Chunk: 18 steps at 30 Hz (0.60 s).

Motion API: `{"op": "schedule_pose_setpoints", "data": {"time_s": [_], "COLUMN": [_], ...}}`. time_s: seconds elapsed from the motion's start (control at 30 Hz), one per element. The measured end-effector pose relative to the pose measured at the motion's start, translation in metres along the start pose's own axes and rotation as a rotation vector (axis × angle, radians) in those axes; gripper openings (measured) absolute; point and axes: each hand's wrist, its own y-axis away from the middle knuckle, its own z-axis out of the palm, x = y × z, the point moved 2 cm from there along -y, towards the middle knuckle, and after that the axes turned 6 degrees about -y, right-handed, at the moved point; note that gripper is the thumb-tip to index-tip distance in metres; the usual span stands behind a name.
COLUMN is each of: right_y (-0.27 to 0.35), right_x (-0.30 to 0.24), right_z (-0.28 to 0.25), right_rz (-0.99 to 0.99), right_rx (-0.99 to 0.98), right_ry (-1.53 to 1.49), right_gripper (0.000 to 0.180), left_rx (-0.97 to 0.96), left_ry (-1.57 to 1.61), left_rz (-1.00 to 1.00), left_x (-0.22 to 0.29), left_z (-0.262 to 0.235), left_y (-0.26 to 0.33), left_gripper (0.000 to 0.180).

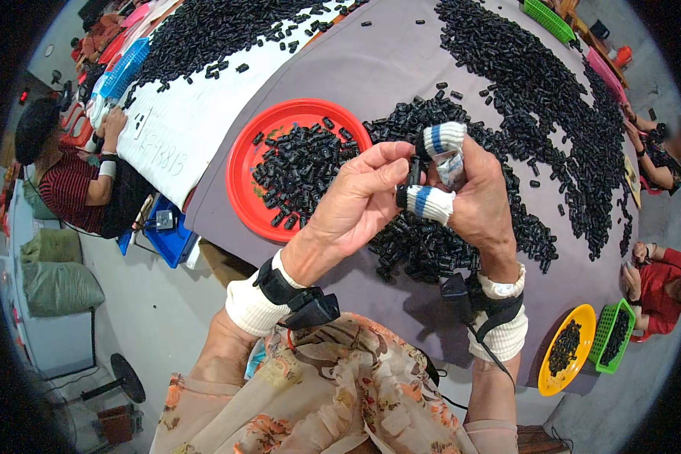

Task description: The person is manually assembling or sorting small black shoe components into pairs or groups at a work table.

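My left hand (359,195) is closed, with thumb and forefinger pinching a small black cylindrical piece (415,171). My right hand (483,198) meets it from the other side, its covered fingertips closed around the same piece. White knitted finger covers (430,203) with blue stripes sit on my right fingers, their tips blackened. Both hands are above a heap of similar black pieces (424,246) on the grey cloth. Left of my left hand stands a round red tray (242,198) with many more of these pieces. Fine detail of the held piece is too small to see.
A yellow tray (546,374) and a green basket (601,362) lie at the table's right edge. Black pieces spread across the far cloth (522,98). Another person (72,189) works at the white table on the left; others sit at the right. A floor fan (127,378) stands lower left.
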Motion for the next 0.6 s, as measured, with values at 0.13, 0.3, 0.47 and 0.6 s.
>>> {"op": "schedule_pose_setpoints", "data": {"time_s": [0.13,0.3,0.47,0.6], "right_y": [-0.002,-0.003,-0.004,-0.004], "right_x": [0.002,0.0,0.002,0.004], "right_z": [0.001,0.003,0.004,0.003], "right_rz": [0.075,0.076,0.031,0.016], "right_rx": [-0.003,-0.012,-0.031,-0.03], "right_ry": [0.071,0.126,0.146,0.146], "right_gripper": [0.033,0.031,0.032,0.033], "left_rx": [0.103,0.191,0.2,0.194], "left_ry": [-0.168,-0.325,-0.433,-0.404], "left_rz": [0.015,-0.023,-0.037,-0.041], "left_x": [0.002,0.006,0.01,0.008], "left_z": [-0.004,0.008,0.009,0.008], "left_y": [0.002,0.003,0.004,0.004], "left_gripper": [0.021,0.016,0.016,0.017]}}
